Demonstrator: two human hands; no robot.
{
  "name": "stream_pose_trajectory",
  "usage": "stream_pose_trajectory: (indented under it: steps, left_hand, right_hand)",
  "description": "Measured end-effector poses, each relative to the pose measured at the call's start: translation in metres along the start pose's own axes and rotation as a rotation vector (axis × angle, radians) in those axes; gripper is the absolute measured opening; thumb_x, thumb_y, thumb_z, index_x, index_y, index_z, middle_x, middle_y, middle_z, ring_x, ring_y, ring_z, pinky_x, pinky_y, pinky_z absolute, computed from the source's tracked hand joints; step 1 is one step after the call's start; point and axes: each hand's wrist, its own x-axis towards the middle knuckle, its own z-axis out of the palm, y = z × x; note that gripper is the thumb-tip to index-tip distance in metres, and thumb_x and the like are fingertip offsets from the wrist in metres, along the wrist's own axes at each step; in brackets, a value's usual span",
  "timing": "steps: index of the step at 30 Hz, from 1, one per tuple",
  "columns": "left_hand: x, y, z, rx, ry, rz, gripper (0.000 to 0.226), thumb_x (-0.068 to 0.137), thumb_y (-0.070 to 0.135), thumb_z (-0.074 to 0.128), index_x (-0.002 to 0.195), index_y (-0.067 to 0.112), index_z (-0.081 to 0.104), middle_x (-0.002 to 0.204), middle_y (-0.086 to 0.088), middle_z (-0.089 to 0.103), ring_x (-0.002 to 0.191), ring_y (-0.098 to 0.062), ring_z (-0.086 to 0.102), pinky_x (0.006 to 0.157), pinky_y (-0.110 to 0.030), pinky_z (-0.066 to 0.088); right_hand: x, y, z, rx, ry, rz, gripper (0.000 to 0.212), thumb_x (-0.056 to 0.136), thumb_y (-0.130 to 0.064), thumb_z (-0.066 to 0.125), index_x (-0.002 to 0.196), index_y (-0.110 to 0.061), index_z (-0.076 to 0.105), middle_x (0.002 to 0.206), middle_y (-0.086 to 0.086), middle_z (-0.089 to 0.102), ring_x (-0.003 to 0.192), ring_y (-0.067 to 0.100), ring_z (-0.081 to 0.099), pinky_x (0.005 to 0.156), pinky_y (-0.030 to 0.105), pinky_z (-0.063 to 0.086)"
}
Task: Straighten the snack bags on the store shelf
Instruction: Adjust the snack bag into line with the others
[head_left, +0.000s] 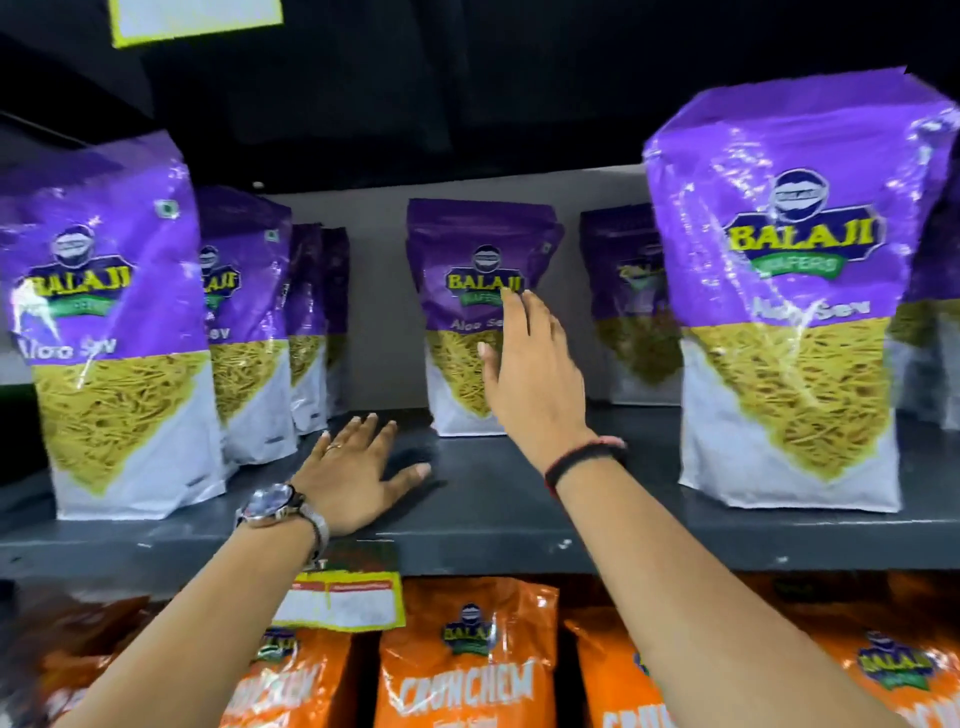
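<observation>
Purple and white Aloo Sev snack bags stand upright on a dark grey shelf (493, 525). One bag (462, 322) stands alone at the middle, set far back. My right hand (530, 364) reaches up in front of it, fingers spread, fingertips at its right front face, holding nothing. My left hand (358, 467) lies flat, palm down, on the bare shelf in front of that bag, fingers apart. A large bag (789, 312) stands at the front right and another (104, 332) at the front left, with several more lined up behind the left one.
Another purple bag (628, 306) stands at the back right, partly hidden. Orange Crunchem bags (467, 670) fill the shelf below. A yellow-edged price tag (343, 603) hangs from the shelf's front lip. A dark shelf underside closes in overhead.
</observation>
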Motion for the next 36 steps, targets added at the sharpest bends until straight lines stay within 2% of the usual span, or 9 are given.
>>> stream_pose_trajectory:
  steps: [3,6,9,11,14,19,27,36]
  left_hand:
    - [-0.002,-0.007,0.003,-0.011,-0.025,0.035,0.072,0.092,0.055,0.026,0.150,0.017,0.005,0.161,-0.005,-0.001,0.148,-0.017,-0.003,0.121,-0.037,0.000]
    - [-0.002,-0.009,0.005,-0.073,-0.073,0.066,0.071,0.093,0.054,0.023,0.150,0.017,0.003,0.160,-0.004,-0.006,0.148,-0.016,-0.008,0.120,-0.036,-0.004]
    - [-0.001,-0.010,0.008,-0.093,-0.126,0.077,0.070,0.093,0.054,0.021,0.150,0.017,0.004,0.160,-0.004,-0.009,0.148,-0.016,-0.009,0.120,-0.035,-0.004]
    - [0.000,-0.011,0.008,-0.087,-0.152,0.083,0.070,0.093,0.055,0.019,0.150,0.016,0.004,0.160,-0.004,-0.007,0.148,-0.015,-0.008,0.121,-0.035,-0.004]
    - [0.001,-0.012,0.007,-0.082,-0.177,0.094,0.070,0.093,0.056,0.018,0.150,0.017,0.007,0.161,-0.003,-0.003,0.148,-0.015,-0.005,0.121,-0.035,-0.002]
    - [0.002,-0.012,0.006,-0.068,-0.195,0.108,0.066,0.093,0.056,0.017,0.149,0.020,0.014,0.161,-0.002,0.004,0.148,-0.015,0.000,0.121,-0.036,0.001]
    - [0.003,-0.013,0.008,-0.094,-0.212,0.106,0.067,0.092,0.057,0.018,0.149,0.023,0.014,0.161,-0.001,0.006,0.148,-0.016,0.007,0.121,-0.034,0.007]
    - [0.004,-0.013,0.008,-0.096,-0.213,0.102,0.067,0.091,0.058,0.019,0.149,0.024,0.014,0.161,0.000,0.007,0.148,-0.016,0.008,0.121,-0.034,0.008]
  right_hand:
    - [0.021,-0.008,0.032,-0.065,-0.112,0.092,0.065,0.096,-0.030,0.048,0.148,-0.010,0.015,0.154,0.021,0.019,0.139,0.037,0.026,0.107,0.047,0.036]
    - [0.031,-0.015,0.060,-0.037,-0.152,0.211,0.079,0.089,-0.040,0.058,0.149,-0.015,0.012,0.155,0.022,0.012,0.138,0.041,0.026,0.102,0.054,0.039]
    - [0.034,-0.013,0.078,-0.040,-0.175,0.317,0.097,0.082,-0.049,0.065,0.151,-0.022,0.002,0.157,0.023,0.001,0.142,0.043,0.014,0.103,0.062,0.038]
    - [0.036,-0.009,0.081,-0.039,-0.183,0.339,0.103,0.079,-0.052,0.066,0.151,-0.026,-0.004,0.157,0.023,-0.007,0.143,0.045,0.005,0.102,0.065,0.036]
    - [0.042,-0.003,0.085,-0.022,-0.211,0.344,0.106,0.078,-0.049,0.069,0.150,-0.028,-0.005,0.157,0.023,-0.014,0.144,0.045,0.002,0.101,0.065,0.035]
    - [0.040,0.003,0.094,0.036,-0.245,0.376,0.100,0.080,-0.041,0.070,0.151,-0.027,-0.001,0.156,0.027,-0.002,0.143,0.046,0.010,0.106,0.056,0.035]
    - [0.040,0.003,0.097,0.038,-0.212,0.388,0.093,0.081,-0.038,0.069,0.150,-0.024,0.008,0.150,0.024,0.017,0.139,0.044,0.018,0.101,0.054,0.041]
    - [0.034,-0.002,0.088,-0.008,-0.194,0.378,0.088,0.082,-0.040,0.067,0.149,-0.023,0.012,0.146,0.024,0.021,0.133,0.046,0.028,0.096,0.051,0.045]
